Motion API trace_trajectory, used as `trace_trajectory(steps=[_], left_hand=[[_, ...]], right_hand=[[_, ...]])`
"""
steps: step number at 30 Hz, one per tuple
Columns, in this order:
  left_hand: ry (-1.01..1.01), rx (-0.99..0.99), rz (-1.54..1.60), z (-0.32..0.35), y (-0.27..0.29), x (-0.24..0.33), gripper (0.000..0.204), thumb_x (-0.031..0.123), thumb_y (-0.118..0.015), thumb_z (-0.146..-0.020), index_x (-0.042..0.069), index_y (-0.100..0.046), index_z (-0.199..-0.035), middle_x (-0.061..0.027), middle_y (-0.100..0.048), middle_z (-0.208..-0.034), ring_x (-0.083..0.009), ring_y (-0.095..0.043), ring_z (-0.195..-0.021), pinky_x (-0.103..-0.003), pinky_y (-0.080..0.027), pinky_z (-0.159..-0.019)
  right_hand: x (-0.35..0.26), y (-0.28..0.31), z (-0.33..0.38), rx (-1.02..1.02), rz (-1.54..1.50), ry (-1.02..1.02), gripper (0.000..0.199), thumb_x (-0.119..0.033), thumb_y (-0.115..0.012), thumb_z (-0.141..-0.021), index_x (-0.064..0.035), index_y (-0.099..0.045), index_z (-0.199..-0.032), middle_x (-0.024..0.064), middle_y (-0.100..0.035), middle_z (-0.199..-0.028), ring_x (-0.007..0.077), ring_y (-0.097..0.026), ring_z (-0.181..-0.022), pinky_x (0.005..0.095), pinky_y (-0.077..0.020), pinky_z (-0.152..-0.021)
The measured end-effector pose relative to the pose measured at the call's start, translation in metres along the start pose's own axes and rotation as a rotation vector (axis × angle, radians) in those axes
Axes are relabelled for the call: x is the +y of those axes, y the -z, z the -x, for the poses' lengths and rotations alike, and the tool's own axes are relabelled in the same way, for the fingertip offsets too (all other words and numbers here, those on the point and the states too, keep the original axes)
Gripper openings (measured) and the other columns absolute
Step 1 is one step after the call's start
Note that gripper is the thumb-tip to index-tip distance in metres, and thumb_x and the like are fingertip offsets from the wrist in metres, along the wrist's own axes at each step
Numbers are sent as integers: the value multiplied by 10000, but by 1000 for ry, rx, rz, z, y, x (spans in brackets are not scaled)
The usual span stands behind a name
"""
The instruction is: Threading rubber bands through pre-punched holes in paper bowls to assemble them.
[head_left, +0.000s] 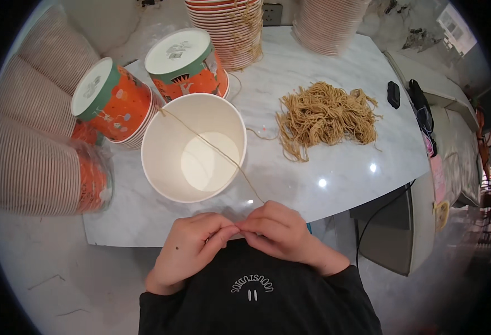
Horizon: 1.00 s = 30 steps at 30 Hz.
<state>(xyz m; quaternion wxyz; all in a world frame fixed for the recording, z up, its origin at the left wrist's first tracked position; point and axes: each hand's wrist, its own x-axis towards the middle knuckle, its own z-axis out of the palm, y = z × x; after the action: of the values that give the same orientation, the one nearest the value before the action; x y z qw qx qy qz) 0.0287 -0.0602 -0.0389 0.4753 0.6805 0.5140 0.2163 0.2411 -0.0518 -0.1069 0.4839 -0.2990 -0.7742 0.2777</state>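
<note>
Near the table's front edge, my left hand and my right hand meet at the fingertips, both pinched closed. A thin tan twine runs from the left rim of a white paper bucket, across its mouth and down into my right hand. What my left fingers pinch is too small to make out. The bucket stands just beyond my hands, its mouth tilted toward me. To its right lies a loose heap of tan twine, and one strand trails from the heap toward the bucket.
Upside-down orange and green paper buckets stand behind and left of the white one. Tall bucket stacks line the back; plastic-wrapped ones fill the left. A small black object lies at the marble table's right side, beside a grey seat.
</note>
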Motion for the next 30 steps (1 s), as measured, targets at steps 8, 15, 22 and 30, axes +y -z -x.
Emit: trace_trajectory(steps=[8,15,22,30], left_hand=[[62,41,291,0,-6,-6,99,61,-641,-1004,-4,-703,-962,-52,-668,-757,-109,-621,-643,-258,-477,-586],[36,47,352,0,-6,-13,170,67,-590,-1034,1,-682,-908,-30,-646,-722,-85,-579,-627,-243,-439,-562],[66,31,216,1,-6,-15,110,59,-632,-996,23,-692,-912,-54,-651,-715,-110,-598,-605,-265,-447,-555],[-490,589,-766,-22,10,20,396,42,-811,-784,56,-717,-1169,-118,-692,-1191,-324,-680,-983,-384,-545,-763]], right_hand=[[-3,0,-8,81,-78,-47,228,55,-804,-745,-37,-754,-947,63,-682,-792,186,-653,-652,290,-504,-533],[3,-2,-9,62,-89,-24,218,30,-796,-772,-42,-756,-974,63,-676,-778,167,-636,-615,275,-477,-512],[7,-1,-9,0,-53,-21,228,16,-807,-753,-56,-737,-958,61,-663,-768,203,-632,-628,289,-485,-538],[24,-17,-12,104,17,13,254,41,-769,-794,-34,-661,-1011,174,-629,-1301,348,-660,-1129,393,-583,-869]])
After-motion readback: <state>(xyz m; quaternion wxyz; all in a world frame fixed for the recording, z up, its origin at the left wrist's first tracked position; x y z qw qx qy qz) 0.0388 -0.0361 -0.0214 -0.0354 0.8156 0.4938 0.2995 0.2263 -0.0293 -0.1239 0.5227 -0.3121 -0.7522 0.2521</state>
